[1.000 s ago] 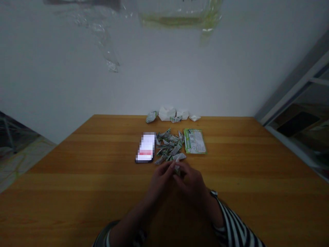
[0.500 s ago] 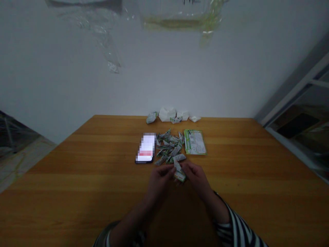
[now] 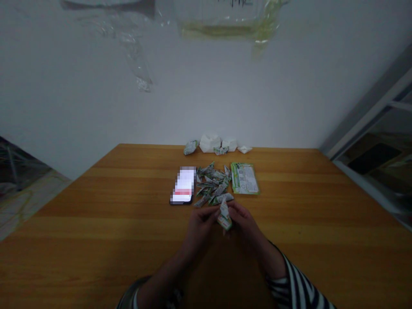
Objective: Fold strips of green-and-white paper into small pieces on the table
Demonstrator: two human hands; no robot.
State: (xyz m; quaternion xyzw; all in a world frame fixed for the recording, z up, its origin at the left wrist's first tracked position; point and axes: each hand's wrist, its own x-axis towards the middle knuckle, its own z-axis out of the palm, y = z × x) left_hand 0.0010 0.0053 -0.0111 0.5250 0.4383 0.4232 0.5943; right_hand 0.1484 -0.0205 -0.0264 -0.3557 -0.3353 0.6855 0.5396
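Observation:
Both hands meet over the wooden table (image 3: 96,240) and pinch one small folded piece of green-and-white printed paper (image 3: 224,215). My left hand (image 3: 201,223) grips its left side and my right hand (image 3: 244,221) its right side, fingers closed. Just beyond the hands lies a pile of several similar folded paper pieces (image 3: 212,184). A lit phone (image 3: 183,185) lies left of the pile, and a flat green-and-white printed sheet (image 3: 244,177) lies right of it.
Crumpled white papers and folded scraps (image 3: 214,144) sit at the table's far edge against the white wall. A clear plastic bag (image 3: 225,21) hangs on the wall above. A metal frame (image 3: 370,111) stands at the right.
The hands have drawn slightly apart, and the folded paper piece, earlier mostly hidden between the fingers, now shows upright between them.

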